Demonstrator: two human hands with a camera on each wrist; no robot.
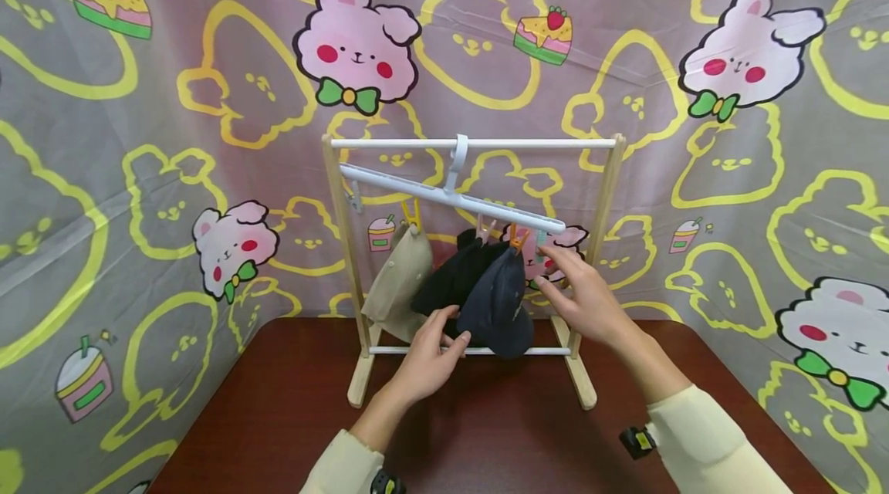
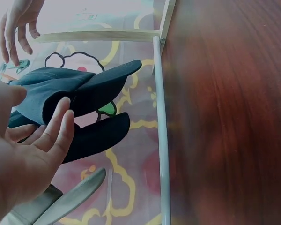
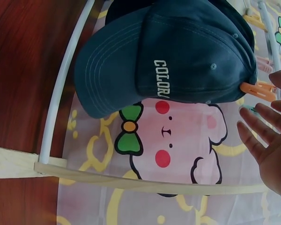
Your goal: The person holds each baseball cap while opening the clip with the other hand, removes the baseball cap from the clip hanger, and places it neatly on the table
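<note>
Three caps hang by clips from a white hanger (image 1: 417,187), which tilts down to the right. On the right is a navy cap (image 1: 496,301) with white lettering, held by an orange clip (image 3: 257,90). A black cap (image 1: 451,278) hangs in the middle and a beige cap (image 1: 397,282) on the left. My left hand (image 1: 432,359) is at the navy cap's lower left, fingers extended by its opening; contact is hard to tell. My right hand (image 1: 586,297), fingers loosely spread, is just right of the orange clip, apart from the navy cap.
A wooden rack (image 1: 609,201) with white rods carries the hanger by its hook on the top rod (image 1: 542,143). A grey clip (image 1: 356,197) hangs at the hanger's left end. The rack stands on a dark red-brown table (image 1: 479,432), before a patterned curtain (image 1: 160,193).
</note>
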